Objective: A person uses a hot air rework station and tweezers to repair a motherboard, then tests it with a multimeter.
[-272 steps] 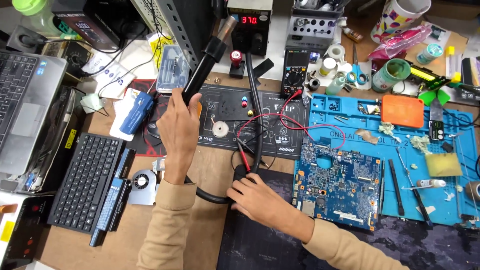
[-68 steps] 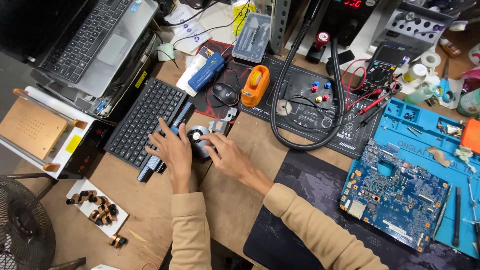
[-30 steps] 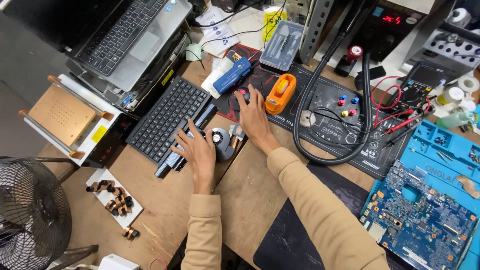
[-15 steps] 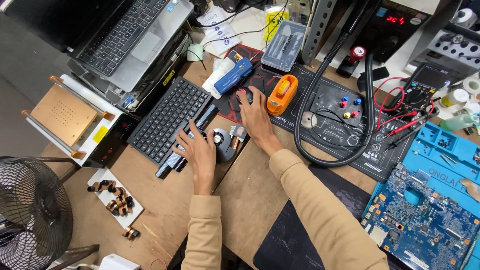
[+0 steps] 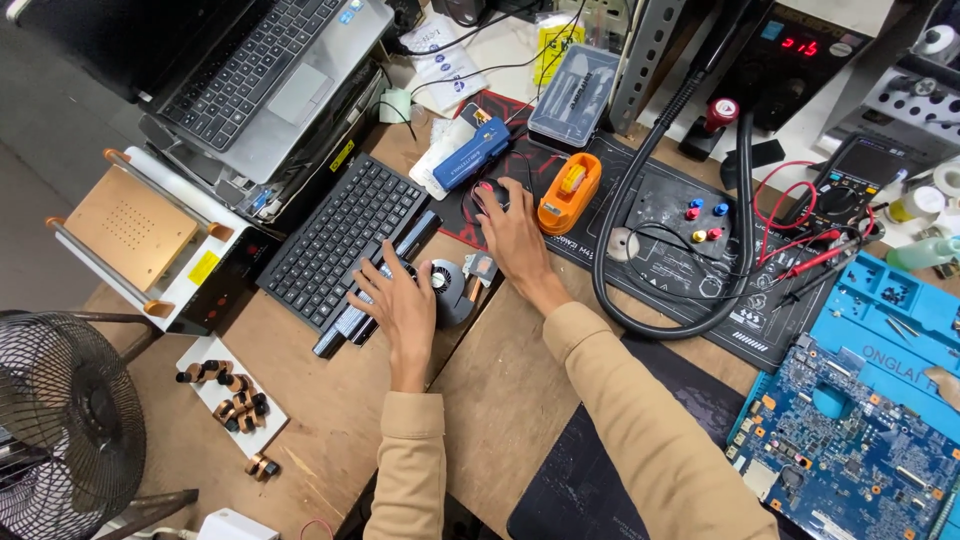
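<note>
left hand lies flat, fingers spread wide, palm down on the near edge of the black detached keyboard and the slim dark bar beside it; holding nothing

right hand is cupped over a small dark mouse-like object on the red-and-black mat, fingers narrow and curled over it; can't tell if it's actually gripped or just covered

key relation: the laptop cooling fan sits between the two hands, touching or just beside the left fingertips on their right, and just below-left of the right wrist. Left hand is the nearer one. Fan's metal bracket points up-right toward the right hand, so its long axis runs roughly diagonal, left hand to right hand

orange tool sits just right of the right fingers, blue tool just above-left of them; black hose loops well to the right

vs 0.5 s ago: both hands in the same spots, right one the same over the dark object, left the same on the keyboard edge; fan hasn't shifted. Only the camera view moved slightly
</note>
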